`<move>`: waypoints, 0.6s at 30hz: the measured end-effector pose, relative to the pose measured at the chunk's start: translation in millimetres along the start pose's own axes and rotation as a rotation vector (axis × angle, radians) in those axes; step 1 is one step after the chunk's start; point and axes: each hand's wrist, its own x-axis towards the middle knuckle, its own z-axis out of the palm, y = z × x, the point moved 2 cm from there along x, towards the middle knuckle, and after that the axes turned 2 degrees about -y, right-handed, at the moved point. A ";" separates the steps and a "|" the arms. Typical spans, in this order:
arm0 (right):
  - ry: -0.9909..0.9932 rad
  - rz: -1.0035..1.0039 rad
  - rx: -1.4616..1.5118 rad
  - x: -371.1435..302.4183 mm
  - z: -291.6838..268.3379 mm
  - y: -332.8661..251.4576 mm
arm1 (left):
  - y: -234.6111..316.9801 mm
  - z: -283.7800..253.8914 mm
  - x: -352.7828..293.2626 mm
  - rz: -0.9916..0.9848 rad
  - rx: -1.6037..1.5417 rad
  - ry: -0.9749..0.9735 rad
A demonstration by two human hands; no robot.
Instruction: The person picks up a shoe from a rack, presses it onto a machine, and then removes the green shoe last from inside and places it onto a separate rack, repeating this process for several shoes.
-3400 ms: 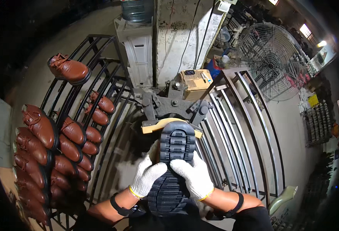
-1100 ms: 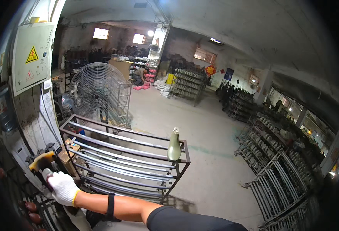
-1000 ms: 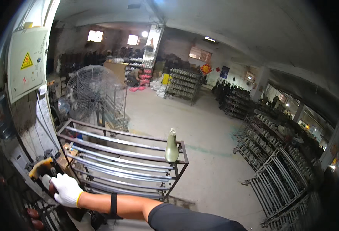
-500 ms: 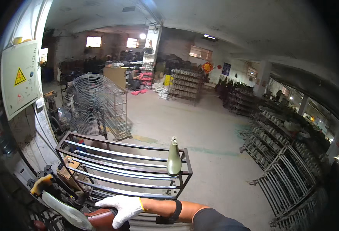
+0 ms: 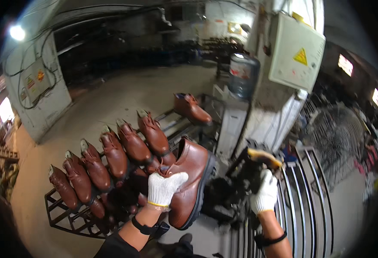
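My left hand, in a white knit glove, is closed on a brown leather shoe with laces and a thick black sole. The shoe is tilted, its toe pointing down. My right hand, gloved too, is raised beside a dark machine, just below its yellow-and-black curved part. Its fingers are blurred, so I cannot tell what they grip. Left of the held shoe, several brown lace-up shoes lean in a row on a rack, toes toward me.
One more brown shoe rests at the rack's far end. A metal-barred rack stands at the right, a big fan behind it. A water bottle and a grey electrical box are by the pillar.
My view has swung left, from the barred rack with the green shoe last to the row of brown shoes. My right hand was over a brown shoe; now my left holds one.
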 end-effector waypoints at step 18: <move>-0.379 0.171 0.101 55.1 -2.0 -14.0 | -126.4 107.9 171.1 -0.142 0.314 0.465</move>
